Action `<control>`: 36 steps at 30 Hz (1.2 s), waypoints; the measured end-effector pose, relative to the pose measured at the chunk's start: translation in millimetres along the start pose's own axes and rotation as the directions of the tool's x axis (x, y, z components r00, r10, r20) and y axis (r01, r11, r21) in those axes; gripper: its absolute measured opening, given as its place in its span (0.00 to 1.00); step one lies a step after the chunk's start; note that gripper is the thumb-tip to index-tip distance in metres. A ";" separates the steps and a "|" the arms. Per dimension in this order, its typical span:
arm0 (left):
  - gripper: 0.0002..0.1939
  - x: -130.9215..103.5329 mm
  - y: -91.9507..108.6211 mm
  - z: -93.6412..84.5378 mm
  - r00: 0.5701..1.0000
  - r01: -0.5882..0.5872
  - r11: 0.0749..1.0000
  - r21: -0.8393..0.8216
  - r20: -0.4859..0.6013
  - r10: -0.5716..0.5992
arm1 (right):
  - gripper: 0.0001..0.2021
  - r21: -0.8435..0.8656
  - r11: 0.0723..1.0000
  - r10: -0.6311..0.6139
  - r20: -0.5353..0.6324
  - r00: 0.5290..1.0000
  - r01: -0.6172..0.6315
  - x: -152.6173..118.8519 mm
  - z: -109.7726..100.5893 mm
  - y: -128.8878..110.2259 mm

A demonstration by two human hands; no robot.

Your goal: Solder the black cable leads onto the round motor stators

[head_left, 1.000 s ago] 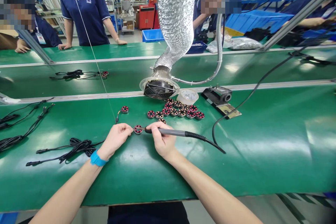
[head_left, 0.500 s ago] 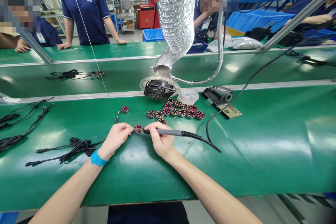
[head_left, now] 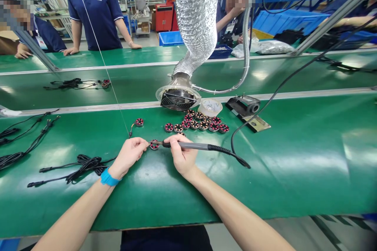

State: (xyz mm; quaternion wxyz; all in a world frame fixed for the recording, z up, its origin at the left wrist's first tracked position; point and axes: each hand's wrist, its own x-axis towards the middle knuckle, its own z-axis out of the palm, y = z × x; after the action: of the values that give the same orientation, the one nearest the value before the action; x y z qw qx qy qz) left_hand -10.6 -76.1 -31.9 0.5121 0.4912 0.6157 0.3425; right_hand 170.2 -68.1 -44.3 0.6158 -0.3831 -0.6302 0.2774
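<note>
My left hand, with a blue wrist strap, pinches a thin wire end at the left edge of a small round motor stator with red windings. A black cable runs from its coiled bundle to beneath this hand. A grey-handled soldering iron is gripped in my right hand, its tip over the stator near the wire. Whether tip and wire touch is too small to tell. Just beyond, another stator has wires attached.
Several loose stators lie behind my right hand. A fume extractor hangs low over the bench, by a white tape roll and the iron's stand. More black cables lie left. A person stands across the bench.
The soldering iron and my right hand have shifted slightly to the right, showing more of the tip over the stator. My left hand keeps its pinch in nearly the same place.
</note>
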 end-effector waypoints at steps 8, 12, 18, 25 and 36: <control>0.14 1.2 -1.4 0.8 1.000 0.001 1.000 -0.004 -0.013 -0.001 | 0.13 -0.031 0.999 -0.013 -0.006 1.000 0.013 1.3 0.4 -1.8; 0.14 2.0 -2.8 0.7 1.000 0.000 1.000 -0.015 -0.017 0.000 | 0.13 -0.019 1.000 -0.016 -0.010 1.000 0.016 1.2 0.3 -0.5; 0.14 3.8 -5.7 -0.5 0.999 -0.012 0.999 -0.036 -0.031 0.011 | 0.13 -0.044 0.999 -0.005 -0.018 1.000 0.005 1.8 1.4 0.0; 0.14 7.4 -8.9 -1.2 0.997 -0.011 1.000 -0.022 -0.074 0.010 | 0.12 -0.089 0.996 0.032 0.025 0.999 -0.030 2.0 5.4 4.4; 0.16 7.3 -8.4 -5.3 0.998 0.004 1.000 -0.005 -0.064 -0.004 | 0.10 -0.106 0.994 0.025 0.070 0.997 -0.018 3.3 5.7 4.8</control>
State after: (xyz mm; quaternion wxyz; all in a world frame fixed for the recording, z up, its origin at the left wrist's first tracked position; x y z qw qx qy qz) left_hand -17.7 -71.1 -40.5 0.4942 0.4774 0.6319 0.3585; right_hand 165.5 -62.1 -46.9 0.5687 -0.4117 -0.6615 0.2638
